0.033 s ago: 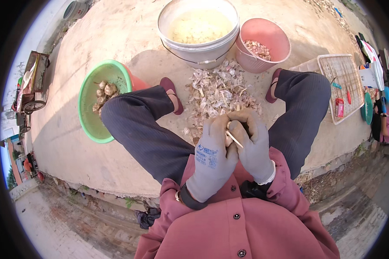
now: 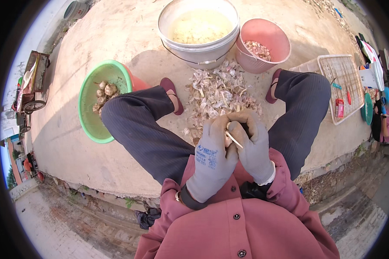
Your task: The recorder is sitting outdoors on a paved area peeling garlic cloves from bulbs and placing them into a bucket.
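Note:
My two hands, in grey gloves, meet over my lap between my knees. My left hand [image 2: 212,157] is closed around a garlic piece [image 2: 227,139] that is mostly hidden by the fingers. My right hand [image 2: 255,149] presses against it and holds a thin pale stick-like tool [image 2: 234,140] that points across the garlic. Just beyond the hands, a heap of papery garlic skins [image 2: 220,93] lies on the concrete between my feet.
A white bucket [image 2: 193,52] of pale peeled garlic stands at the far centre, with a pink bucket [image 2: 275,54] to its right. A green basin [image 2: 87,118] holding several garlic bulbs sits on the left. A white slatted crate [image 2: 348,86] lies on the right.

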{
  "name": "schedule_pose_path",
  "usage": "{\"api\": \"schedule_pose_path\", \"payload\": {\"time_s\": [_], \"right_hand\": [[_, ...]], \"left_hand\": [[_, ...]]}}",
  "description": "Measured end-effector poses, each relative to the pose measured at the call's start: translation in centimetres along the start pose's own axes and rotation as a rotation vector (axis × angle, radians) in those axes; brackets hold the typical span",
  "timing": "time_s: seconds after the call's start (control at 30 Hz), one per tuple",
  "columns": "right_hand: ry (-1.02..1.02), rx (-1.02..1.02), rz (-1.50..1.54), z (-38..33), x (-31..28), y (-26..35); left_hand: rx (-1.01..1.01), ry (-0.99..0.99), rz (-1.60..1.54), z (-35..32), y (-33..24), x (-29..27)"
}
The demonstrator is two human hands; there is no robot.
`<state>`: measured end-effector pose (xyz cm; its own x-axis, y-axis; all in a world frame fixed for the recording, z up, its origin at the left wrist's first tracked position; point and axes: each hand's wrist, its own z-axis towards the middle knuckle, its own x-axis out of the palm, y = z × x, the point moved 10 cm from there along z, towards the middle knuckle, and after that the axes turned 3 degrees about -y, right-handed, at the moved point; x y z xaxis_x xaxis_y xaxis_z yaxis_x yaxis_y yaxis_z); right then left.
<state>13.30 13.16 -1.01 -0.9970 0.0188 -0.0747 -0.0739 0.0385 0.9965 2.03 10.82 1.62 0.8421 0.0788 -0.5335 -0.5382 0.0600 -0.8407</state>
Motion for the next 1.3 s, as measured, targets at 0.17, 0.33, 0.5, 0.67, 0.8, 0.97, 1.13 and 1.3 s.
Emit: {"api": "schedule_pose_path", "payload": {"time_s": [0.17, 0.33, 0.5, 0.67, 0.8, 0.97, 1.13, 1.3], "right_hand": [[-0.014, 0.069, 0.046, 0.0, 0.2, -0.1], [-0.039, 0.112, 0.096, 0.3, -0.1, -0.9], [0.008, 0.287, 0.164, 0.5, 0.1, -3.0], [0.104, 0.455, 0.454, -0.2, 0.6, -5.0], [0.229, 0.514, 0.451, -0.2, 0.7, -5.0], [0.193, 0.449, 0.436, 0.0, 0.2, -4.9], [0.073, 0.573, 0.782, -1.4, 0.8, -6.0], [0.121, 0.559, 0.964, -1.9, 1.5, -6.7]], "left_hand": [[0.021, -0.025, 0.05, -0.4, 0.1, 0.1], [0.108, -0.053, 0.083, -0.5, -0.2, 0.2], [0.129, -0.041, 0.042, -0.3, -0.1, 0.0], [0.076, -0.044, -0.066, 0.4, 0.4, -0.8], [-0.059, -0.054, -0.165, 0.1, 2.4, -0.7], [-0.221, -0.021, -0.282, 0.5, 3.2, -0.4], [-0.273, 0.016, -0.317, 0.4, 3.7, 0.0], [-0.353, -0.01, -0.406, 0.3, 4.2, -0.1]]}}
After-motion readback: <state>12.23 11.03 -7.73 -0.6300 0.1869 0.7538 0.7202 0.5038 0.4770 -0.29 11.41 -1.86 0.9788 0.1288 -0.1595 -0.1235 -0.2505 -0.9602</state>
